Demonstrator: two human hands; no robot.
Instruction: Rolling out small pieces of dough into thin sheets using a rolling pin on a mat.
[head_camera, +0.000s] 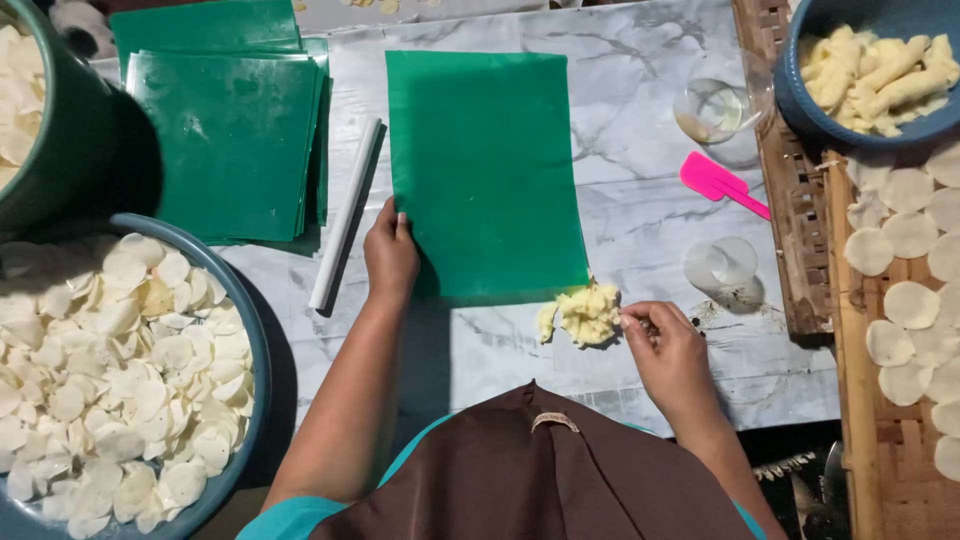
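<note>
The left hand (390, 255) lies flat, fingers stretched, on the lower left corner of a green plastic sheet (485, 170) spread on the marble-patterned bench (640, 80). The right hand (668, 345) pinches the edge of a lump of pale yellow dough (583, 314) that sits just at the sheet's lower right corner. The dough looks soft and sticky, easy to tear; small pinches from its side seem best. The sheet looks thin, smooth and slippery. Near are a white rolling stick (345, 212), a pink spatula (718, 183), more green sheets (225, 130) and a bowl of white discs (110, 370).
</note>
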